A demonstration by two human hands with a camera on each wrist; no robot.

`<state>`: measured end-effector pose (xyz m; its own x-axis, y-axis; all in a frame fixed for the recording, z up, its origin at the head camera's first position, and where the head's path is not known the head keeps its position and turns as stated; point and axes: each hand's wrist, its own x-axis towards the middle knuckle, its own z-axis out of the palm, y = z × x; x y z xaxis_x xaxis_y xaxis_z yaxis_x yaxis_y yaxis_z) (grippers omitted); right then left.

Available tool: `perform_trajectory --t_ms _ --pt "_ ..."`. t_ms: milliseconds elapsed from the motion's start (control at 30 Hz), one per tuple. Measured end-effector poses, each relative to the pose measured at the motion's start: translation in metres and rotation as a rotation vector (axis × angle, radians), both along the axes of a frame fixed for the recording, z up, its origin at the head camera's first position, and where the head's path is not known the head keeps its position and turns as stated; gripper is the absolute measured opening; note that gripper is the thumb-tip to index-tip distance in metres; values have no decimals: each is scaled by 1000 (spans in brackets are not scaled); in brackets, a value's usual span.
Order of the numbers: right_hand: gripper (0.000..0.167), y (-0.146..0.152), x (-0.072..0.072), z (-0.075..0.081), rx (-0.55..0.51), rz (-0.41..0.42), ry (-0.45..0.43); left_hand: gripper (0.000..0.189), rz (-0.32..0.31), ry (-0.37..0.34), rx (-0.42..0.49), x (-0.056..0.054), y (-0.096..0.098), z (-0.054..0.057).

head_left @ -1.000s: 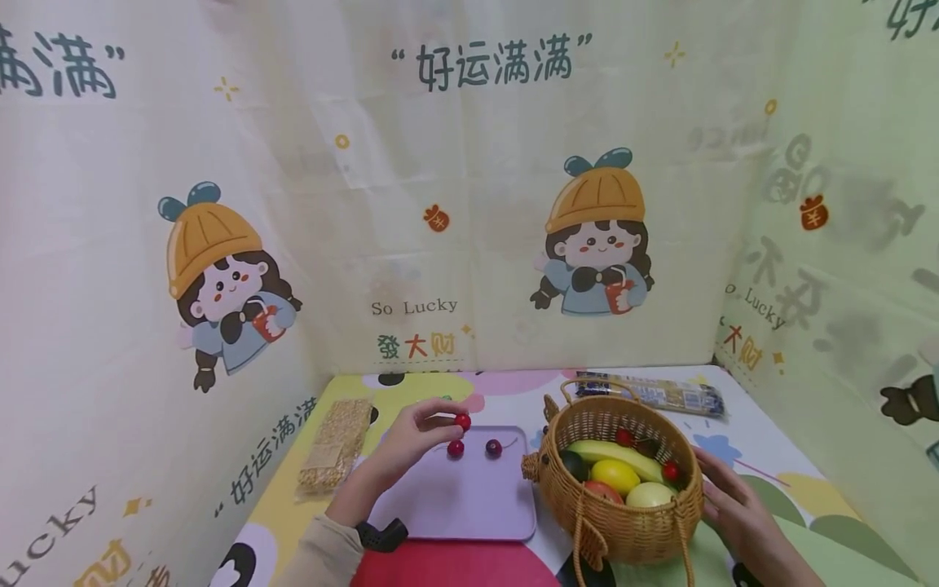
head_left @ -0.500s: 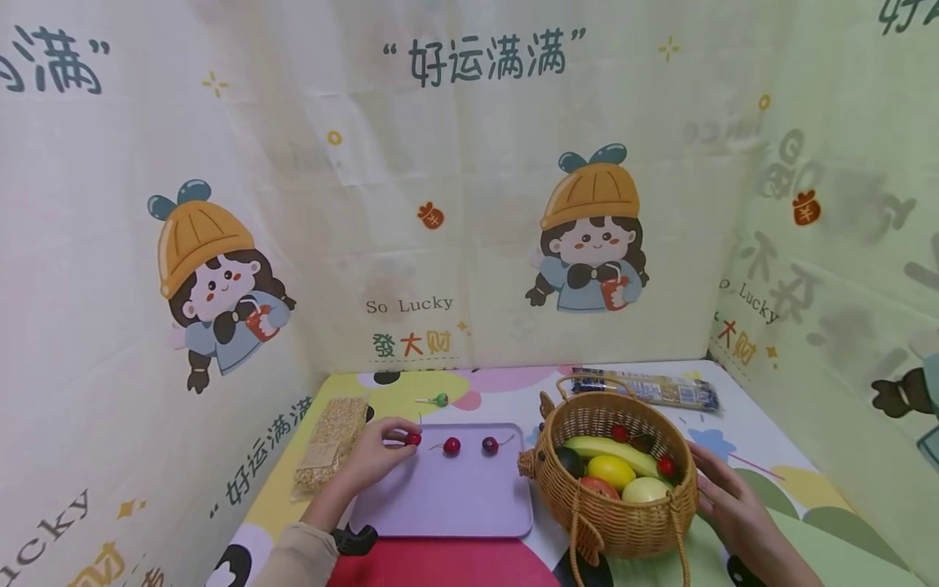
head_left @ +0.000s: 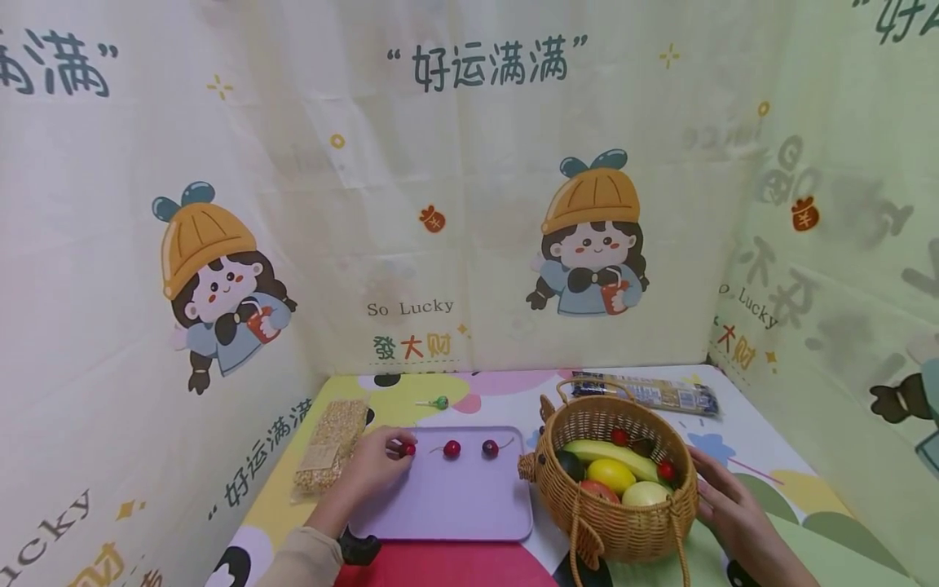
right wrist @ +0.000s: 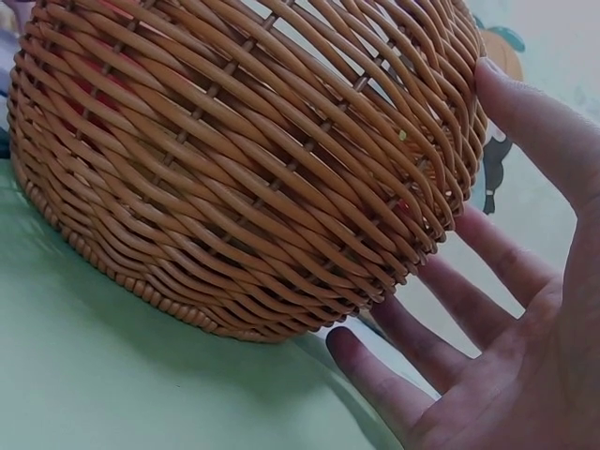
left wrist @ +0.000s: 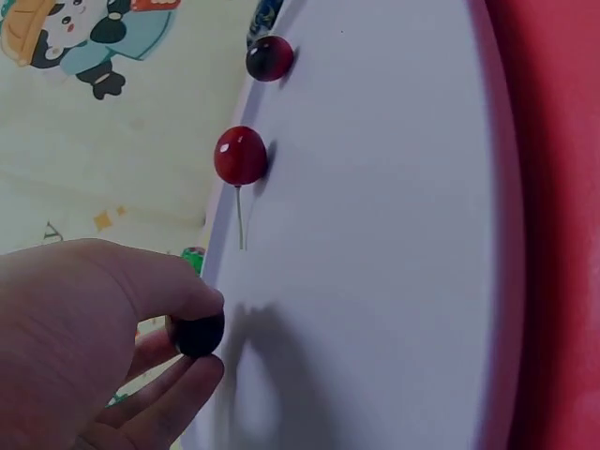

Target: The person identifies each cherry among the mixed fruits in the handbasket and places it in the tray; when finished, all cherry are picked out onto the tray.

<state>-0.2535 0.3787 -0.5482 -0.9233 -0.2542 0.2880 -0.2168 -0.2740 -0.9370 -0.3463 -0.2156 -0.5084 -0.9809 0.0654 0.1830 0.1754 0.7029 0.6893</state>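
Observation:
My left hand (head_left: 377, 463) pinches a cherry (left wrist: 197, 336) between thumb and fingers, low over the left end of a lilac tray (head_left: 455, 505). In the left wrist view the cherry looks dark in shade. Two more cherries lie along the tray's far side: a red cherry (head_left: 451, 449) with its stem to the left, then a darker cherry (head_left: 490, 447). My right hand (right wrist: 506, 328) rests spread fingers against the side of a wicker basket (head_left: 623, 530). Inside the basket are a banana (head_left: 616, 453), a lemon (head_left: 611, 474), other fruit and several cherries.
A bag of grain (head_left: 332, 448) lies left of the tray. Behind the tray lies a green-headed lollipop (head_left: 440, 403). A long packet (head_left: 660, 395) sits behind the basket, near the table's back edge. Printed cloth (head_left: 469, 204) encloses the table on three sides.
My left hand has carried the cherry left and down to the tray's far left part, uncovering the lollipop. The right hand stays at the basket.

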Motion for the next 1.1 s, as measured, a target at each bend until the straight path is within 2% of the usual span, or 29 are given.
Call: perform_trajectory --t_ms 100,267,533,667,800,867,967,1100 --pt "58 0 0 0 -21 18 4 22 -4 -20 -11 0 1 -3" --pt "60 1 0 -1 -56 71 20 22 -38 -4 -12 2 1 -7" --pt "60 1 1 0 -57 70 18 23 -42 17 -21 4 2 -8" --pt "60 1 0 0 -59 67 29 25 -24 23 -27 3 2 -8" --pt "60 1 0 1 -63 66 28 25 18 62 -59 3 5 -4" --pt "60 1 0 1 -69 68 30 24 17 103 -71 3 9 0" --pt "60 1 0 1 -73 71 34 23 -16 162 -54 7 16 9" --pt "61 1 0 -1 -72 76 40 27 -99 169 34 16 32 20"
